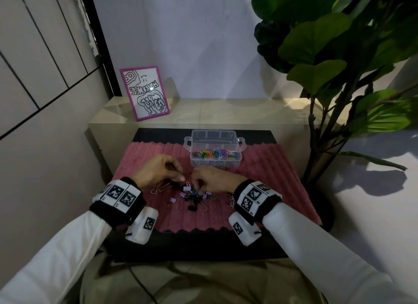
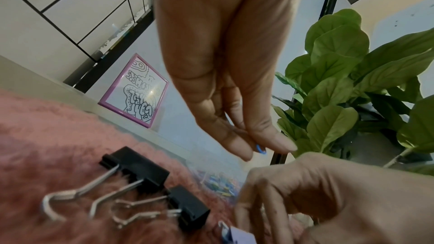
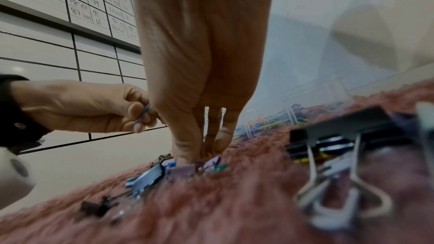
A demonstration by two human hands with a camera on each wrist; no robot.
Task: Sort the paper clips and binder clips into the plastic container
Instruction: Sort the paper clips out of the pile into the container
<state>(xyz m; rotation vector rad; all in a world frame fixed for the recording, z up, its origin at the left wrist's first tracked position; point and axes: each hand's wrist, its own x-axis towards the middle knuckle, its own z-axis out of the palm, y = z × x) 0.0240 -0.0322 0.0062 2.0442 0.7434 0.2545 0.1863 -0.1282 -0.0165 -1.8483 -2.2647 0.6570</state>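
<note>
A clear plastic container (image 1: 235, 143) stands at the far side of the pink mat; its front compartment holds several coloured paper clips (image 1: 213, 155). A pile of black and purple binder clips (image 1: 192, 198) lies mid-mat. My left hand (image 2: 260, 149) hovers above the mat and pinches a blue paper clip (image 3: 142, 113) between thumb and fingertips. My right hand (image 3: 199, 157) reaches straight down into the pile, thumb and fingers pinched on a small blue paper clip (image 3: 199, 163) among purple binder clips (image 3: 180, 171). Two black binder clips (image 2: 140, 170) lie under the left hand.
The fluffy pink mat (image 1: 271, 168) covers a dark tabletop. A large black binder clip (image 3: 340, 131) lies right of my right hand. A pink-framed drawing (image 1: 144, 93) leans on the shelf behind, and a big leafy plant (image 1: 328, 54) stands at the right.
</note>
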